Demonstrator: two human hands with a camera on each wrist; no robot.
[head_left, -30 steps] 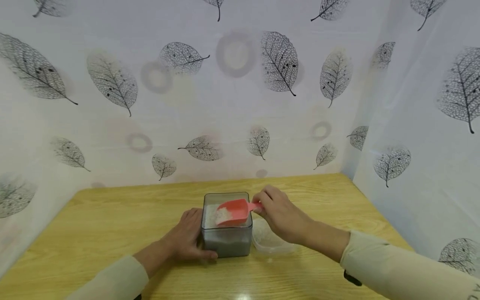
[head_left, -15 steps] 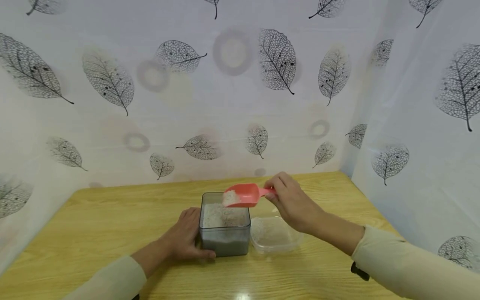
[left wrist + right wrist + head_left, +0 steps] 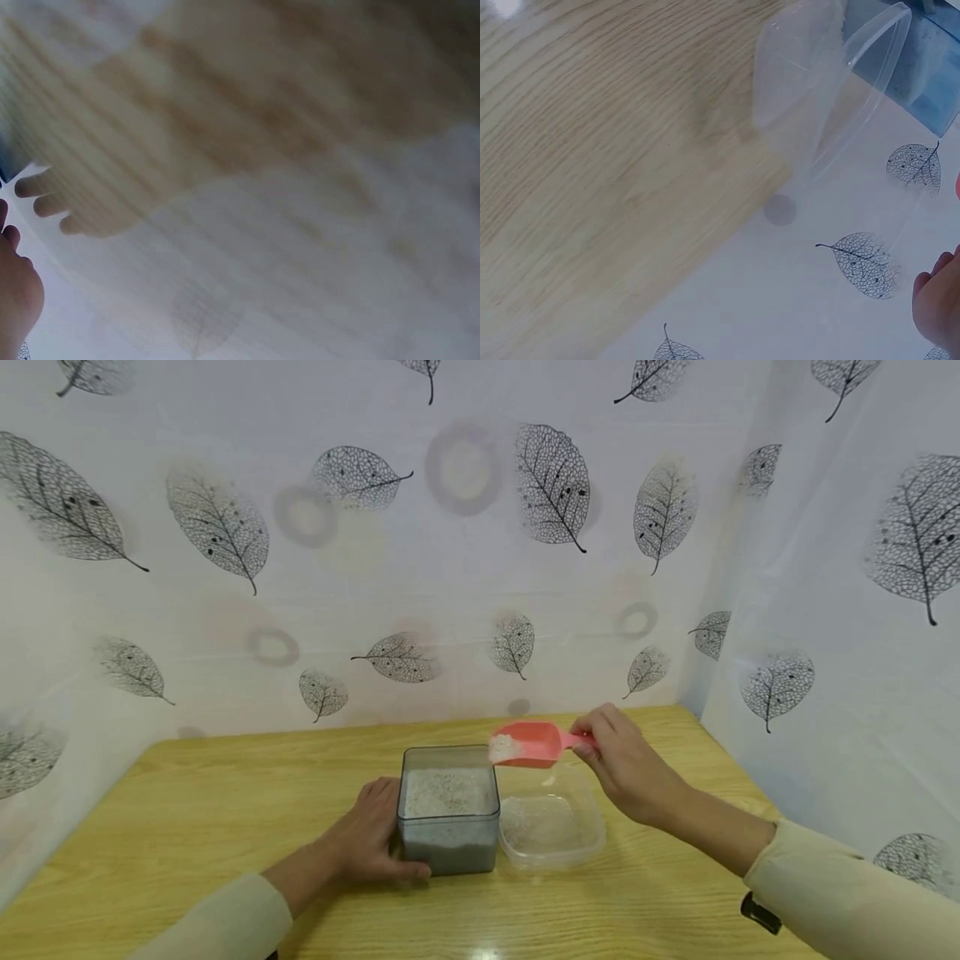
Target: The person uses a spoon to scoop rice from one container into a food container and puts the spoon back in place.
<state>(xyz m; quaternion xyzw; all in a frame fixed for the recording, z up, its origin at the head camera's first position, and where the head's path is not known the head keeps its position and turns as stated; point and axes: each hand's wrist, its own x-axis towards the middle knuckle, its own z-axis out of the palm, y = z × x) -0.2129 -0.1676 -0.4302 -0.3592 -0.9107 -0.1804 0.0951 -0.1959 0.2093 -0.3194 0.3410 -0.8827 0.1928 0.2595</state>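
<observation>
My right hand (image 3: 626, 768) pinches the handle of a red scoop (image 3: 542, 743), held level in the air at the back, between the two containers. White rice-like grains (image 3: 504, 747) lie at the scoop's front lip. Below it to the left stands a square grey see-through container (image 3: 450, 850), partly filled with the same grains. My left hand (image 3: 371, 835) holds that container's left side, thumb round its lower front corner. Against its right side sits a clear plastic box (image 3: 555, 858) with a few grains inside. The left wrist view catches part of my left hand (image 3: 16, 292) at its edge.
Both containers stand on a wood-grain table (image 3: 247, 810). A white sheet (image 3: 465, 568) with leaf prints hangs behind the table and along its sides. A black band (image 3: 761, 913) shows beneath the right sleeve.
My right hand has lifted the scoop with its grains out of the grey container and carried it right, towards the clear box. My left hand stays put on the container.
</observation>
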